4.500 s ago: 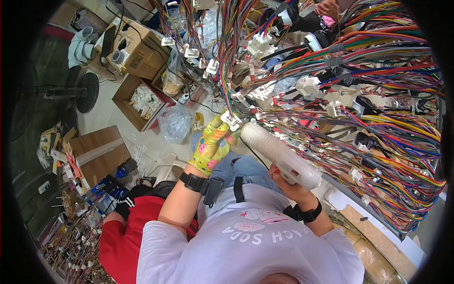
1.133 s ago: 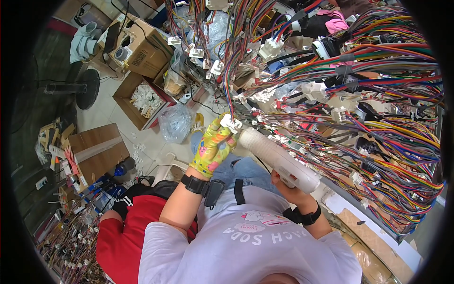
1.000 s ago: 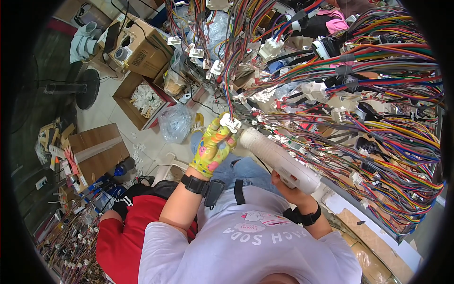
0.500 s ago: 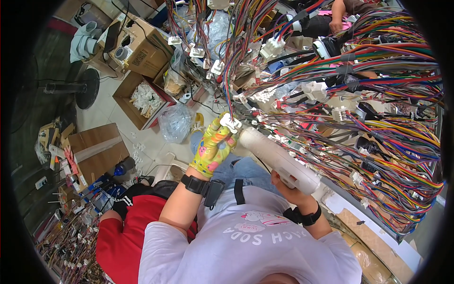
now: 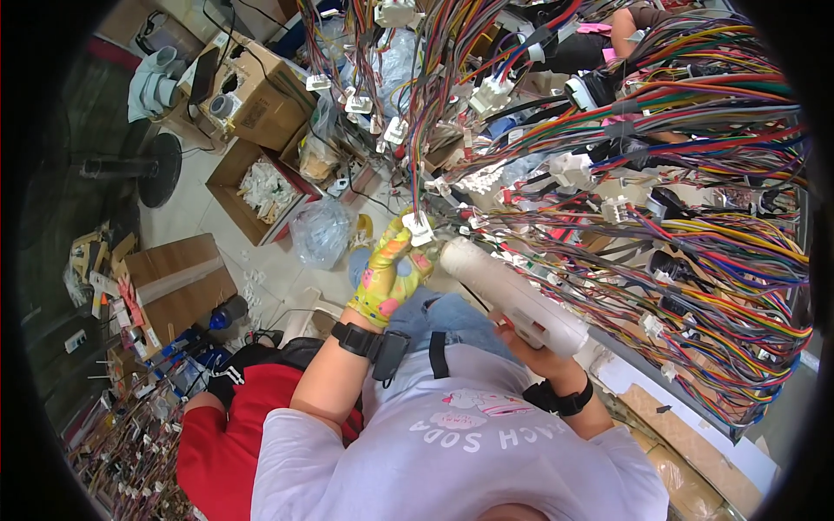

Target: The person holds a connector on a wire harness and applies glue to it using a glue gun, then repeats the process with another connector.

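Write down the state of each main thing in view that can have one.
Yellow-gloved left hand: closed on the white plastic connector.
Connector: wired.
Long white cylindrical tool: slanted, front end near the connector; on or off, cannot tell.
Bare right hand: at the tool's rear, grip partly hidden.
Low brown cardboard box: open, holding white pieces.
Clear plastic bag: crumpled.
Long multicoloured wires: bundled.

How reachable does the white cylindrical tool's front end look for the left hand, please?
Likely yes: nothing visible blocks the short gap from the left hand to the white cylindrical tool, though it holds a white wire connector.
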A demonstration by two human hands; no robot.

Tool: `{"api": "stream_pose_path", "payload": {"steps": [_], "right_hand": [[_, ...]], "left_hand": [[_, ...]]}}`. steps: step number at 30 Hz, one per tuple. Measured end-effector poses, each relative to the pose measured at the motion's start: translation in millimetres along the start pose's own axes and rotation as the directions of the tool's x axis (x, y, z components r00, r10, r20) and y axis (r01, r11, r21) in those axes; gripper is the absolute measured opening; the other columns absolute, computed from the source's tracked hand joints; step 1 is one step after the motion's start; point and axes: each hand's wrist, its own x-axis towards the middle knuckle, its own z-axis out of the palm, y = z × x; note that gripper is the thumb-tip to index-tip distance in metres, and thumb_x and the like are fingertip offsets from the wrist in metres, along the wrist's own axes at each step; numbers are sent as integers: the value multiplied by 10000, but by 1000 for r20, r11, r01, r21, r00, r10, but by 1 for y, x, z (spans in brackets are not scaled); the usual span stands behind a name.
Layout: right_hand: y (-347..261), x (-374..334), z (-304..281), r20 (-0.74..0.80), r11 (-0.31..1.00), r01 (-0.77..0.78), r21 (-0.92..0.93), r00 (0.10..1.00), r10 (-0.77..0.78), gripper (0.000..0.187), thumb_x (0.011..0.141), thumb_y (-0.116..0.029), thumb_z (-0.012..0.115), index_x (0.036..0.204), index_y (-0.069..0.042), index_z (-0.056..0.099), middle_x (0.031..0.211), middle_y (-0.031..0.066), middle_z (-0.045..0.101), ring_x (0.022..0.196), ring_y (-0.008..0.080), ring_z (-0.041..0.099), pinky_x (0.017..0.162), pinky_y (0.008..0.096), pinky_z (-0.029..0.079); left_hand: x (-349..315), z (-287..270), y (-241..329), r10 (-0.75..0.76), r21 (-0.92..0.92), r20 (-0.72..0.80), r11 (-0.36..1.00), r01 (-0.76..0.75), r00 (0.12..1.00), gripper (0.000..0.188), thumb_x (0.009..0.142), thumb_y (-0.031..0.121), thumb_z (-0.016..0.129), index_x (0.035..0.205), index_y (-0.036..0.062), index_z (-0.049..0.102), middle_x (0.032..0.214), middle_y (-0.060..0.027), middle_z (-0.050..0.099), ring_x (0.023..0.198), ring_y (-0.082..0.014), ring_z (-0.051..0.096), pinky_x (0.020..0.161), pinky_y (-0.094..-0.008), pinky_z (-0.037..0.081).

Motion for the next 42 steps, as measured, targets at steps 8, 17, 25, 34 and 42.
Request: {"api": "stream_pose_path", "payload": {"steps": [8, 17, 25, 34, 42], "right_hand": [[12, 6, -7, 112, 995, -75, 68, 991, 67, 596, 843, 79, 546, 1388, -70, 357, 1283, 110, 517, 1149, 214, 535, 954, 353, 455], [13, 13, -1, 97, 981, -185, 48, 979, 180, 494, 850, 55, 575, 1315, -55, 451, 1176, 75, 582, 1099, 167, 548, 925, 302, 465], [16, 15, 10, -37, 991, -107, 84, 993, 111, 343, 806, -86, 689, 1132, -20, 607, 943, 73, 667, 836, 154, 636, 744, 282, 497], [13, 18, 5, 75, 1000, -29, -4, 997, 29, 434, 843, 30, 614, 1254, -41, 497, 1071, 58, 614, 1023, 148, 564, 859, 282, 461], [11, 16, 7, 69, 997, -61, 41, 996, 58, 443, 839, 56, 600, 1257, -41, 488, 1077, 59, 607, 1028, 146, 562, 864, 274, 468]], "left_hand": [[28, -21, -5, -94, -172, 7, 981, 93, 996, 348, 876, 176, 569, 1195, 39, 547, 1174, -127, 597, 1059, -257, 568, 923, -419, 449], [33, -14, -3, -135, -176, -13, 976, 130, 991, 354, 882, 200, 580, 1162, -15, 559, 1104, -113, 630, 1015, -216, 593, 949, -340, 443], [21, 7, 1, -116, -115, -22, 987, 113, 993, 330, 881, 192, 590, 1140, -11, 565, 1079, -103, 635, 997, -190, 600, 916, -288, 465], [21, 4, 3, -132, -175, 5, 976, 131, 991, 282, 881, 144, 581, 1116, -12, 573, 1066, -115, 633, 999, -212, 599, 930, -330, 460], [21, 3, 2, -117, -136, -13, 984, 114, 993, 286, 886, 167, 576, 1108, -12, 576, 1062, -119, 631, 1013, -239, 589, 967, -388, 431]]}}
